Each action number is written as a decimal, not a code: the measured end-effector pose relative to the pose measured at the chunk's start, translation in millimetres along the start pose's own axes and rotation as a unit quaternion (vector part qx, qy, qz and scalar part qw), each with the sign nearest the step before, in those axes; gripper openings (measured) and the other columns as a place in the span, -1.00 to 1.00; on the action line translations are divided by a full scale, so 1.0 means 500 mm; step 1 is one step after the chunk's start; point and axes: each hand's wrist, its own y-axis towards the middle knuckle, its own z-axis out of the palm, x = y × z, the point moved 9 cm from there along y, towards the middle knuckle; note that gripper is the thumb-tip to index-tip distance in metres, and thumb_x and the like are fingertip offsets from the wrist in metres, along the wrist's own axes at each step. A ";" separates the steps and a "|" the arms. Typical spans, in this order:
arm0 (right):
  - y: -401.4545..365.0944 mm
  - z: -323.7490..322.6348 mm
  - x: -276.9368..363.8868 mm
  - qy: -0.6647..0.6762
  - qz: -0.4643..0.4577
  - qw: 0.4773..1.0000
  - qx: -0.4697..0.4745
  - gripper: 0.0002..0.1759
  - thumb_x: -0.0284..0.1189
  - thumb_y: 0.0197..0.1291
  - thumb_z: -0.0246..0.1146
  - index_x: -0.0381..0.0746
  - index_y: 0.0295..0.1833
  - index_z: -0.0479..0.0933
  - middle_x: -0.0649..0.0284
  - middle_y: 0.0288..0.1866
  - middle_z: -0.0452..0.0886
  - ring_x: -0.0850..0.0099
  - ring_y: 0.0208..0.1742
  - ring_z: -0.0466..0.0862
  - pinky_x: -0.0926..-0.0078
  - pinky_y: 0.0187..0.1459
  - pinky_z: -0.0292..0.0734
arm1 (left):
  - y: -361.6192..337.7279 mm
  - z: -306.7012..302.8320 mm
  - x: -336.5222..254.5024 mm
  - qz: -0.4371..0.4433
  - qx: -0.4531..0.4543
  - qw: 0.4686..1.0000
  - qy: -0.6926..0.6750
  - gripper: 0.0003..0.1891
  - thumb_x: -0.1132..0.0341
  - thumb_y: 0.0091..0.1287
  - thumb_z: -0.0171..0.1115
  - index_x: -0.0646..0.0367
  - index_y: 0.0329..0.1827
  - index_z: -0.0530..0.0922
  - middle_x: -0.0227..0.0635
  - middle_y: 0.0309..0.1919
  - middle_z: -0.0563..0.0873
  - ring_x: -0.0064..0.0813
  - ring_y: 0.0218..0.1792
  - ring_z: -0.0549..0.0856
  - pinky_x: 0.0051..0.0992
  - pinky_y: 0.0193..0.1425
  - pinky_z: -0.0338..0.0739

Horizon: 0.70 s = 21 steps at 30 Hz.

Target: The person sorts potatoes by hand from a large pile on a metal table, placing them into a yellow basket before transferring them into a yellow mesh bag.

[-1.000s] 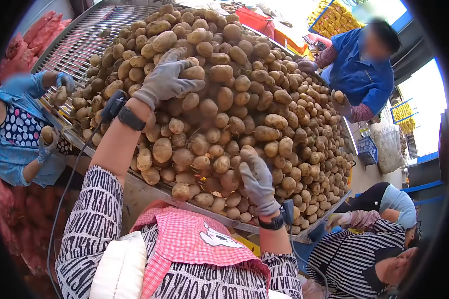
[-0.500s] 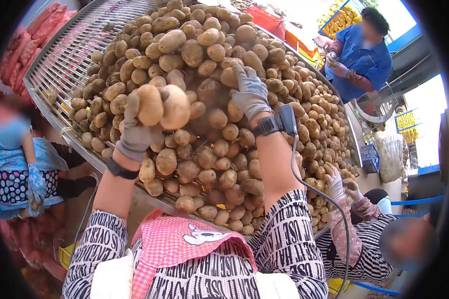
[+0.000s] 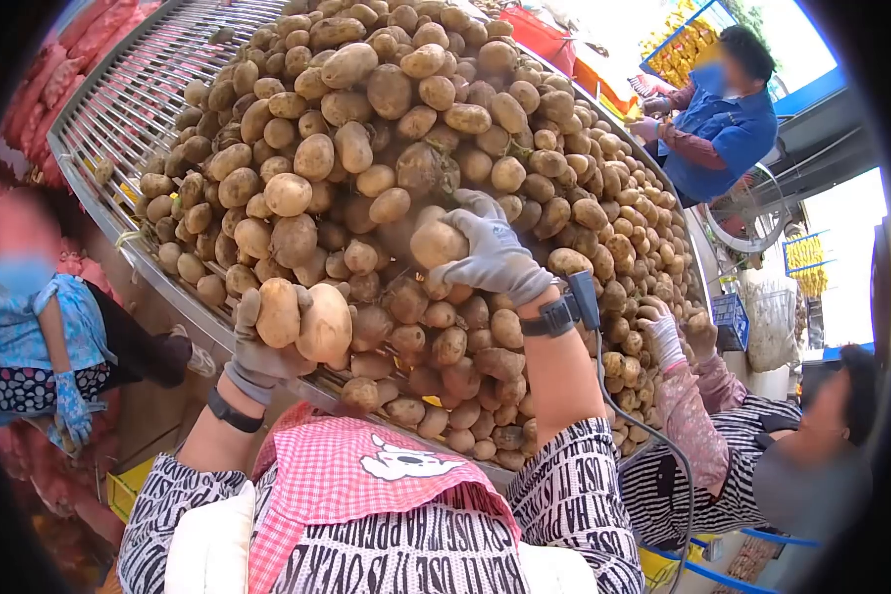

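Observation:
My left hand point(image 3: 257, 358), in a grey glove, is closed around two potatoes at the near left edge of the heap. One is a tan, oblong potato point(image 3: 278, 313); beside it is a paler, larger potato point(image 3: 325, 323). Near the middle of the heap, my gloved right hand point(image 3: 497, 249) has its fingers curled round another pale brown potato point(image 3: 438, 245). Its fingertips rest on the potato's upper and right sides. Dusty brown potatoes point(image 3: 350, 64) are piled high beneath and beyond both hands.
A slatted metal table point(image 3: 158, 74) carries the heap. Co-workers stand at the left point(image 3: 40, 307), the far right point(image 3: 718, 129) and the near right point(image 3: 752, 436), the last with hands on the potatoes. Red mesh sacks point(image 3: 54, 84) lie at the left. A blue crate point(image 3: 731, 322) stands at the right.
My left hand has come down toward me with its two potatoes. My right hand has moved nearer too, and now grips a potato lower on the heap. Nearby co-workers have shifted.

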 end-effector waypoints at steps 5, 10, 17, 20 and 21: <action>-0.034 0.005 0.023 -0.090 -0.051 0.995 0.006 -0.08 -0.05 -0.31 0.61 -0.23 0.25 0.57 -0.01 0.47 0.31 -0.03 0.56 0.20 0.11 0.53 0.20 | -0.011 0.013 -0.013 0.045 0.011 0.998 -0.037 -0.28 -0.34 0.42 0.03 0.22 0.15 0.59 0.02 0.23 0.60 0.11 0.30 0.56 0.14 0.38 0.46; -0.103 -0.033 -0.034 0.144 -0.015 0.962 -0.233 -0.21 -0.19 -0.22 0.59 -0.31 0.18 0.58 0.07 0.34 0.41 0.15 0.45 0.38 0.29 0.43 0.37 | -0.038 0.032 0.006 0.033 0.004 0.999 -0.024 -0.30 -0.33 0.43 0.04 0.21 0.12 0.61 -0.05 0.19 0.65 0.10 0.32 0.55 0.12 0.43 0.42; -0.488 0.088 -0.056 0.748 0.049 0.580 -0.318 0.02 0.02 0.04 0.45 -0.16 0.56 0.24 0.03 0.62 0.20 0.01 0.61 0.22 -0.23 0.46 0.29 | -0.073 -0.021 0.102 -0.028 -0.050 0.998 -0.034 -0.32 -0.32 0.44 0.01 0.18 0.07 0.66 -0.18 0.17 0.68 0.03 0.40 0.49 0.05 0.50 0.34; -0.672 0.166 -0.011 0.867 -0.135 0.408 -0.253 -0.04 0.11 0.09 0.39 -0.16 0.52 0.32 0.05 0.69 0.05 -0.10 0.63 0.15 -0.38 0.44 0.26 | -0.037 0.171 0.213 -0.160 0.037 0.979 -0.120 -0.33 -0.30 0.46 -0.02 0.16 0.13 0.66 -0.25 0.18 0.69 -0.05 0.38 0.52 0.00 0.53 0.32; -0.736 0.208 -0.006 0.882 -0.120 0.369 -0.266 -0.05 0.10 0.08 0.40 -0.16 0.50 0.34 0.06 0.71 -0.01 -0.07 0.64 0.13 -0.36 0.43 0.29 | -0.032 0.118 0.270 -0.193 0.008 0.980 -0.044 -0.35 -0.27 0.46 0.03 0.15 0.19 0.65 -0.25 0.18 0.69 -0.12 0.35 0.55 -0.02 0.53 0.31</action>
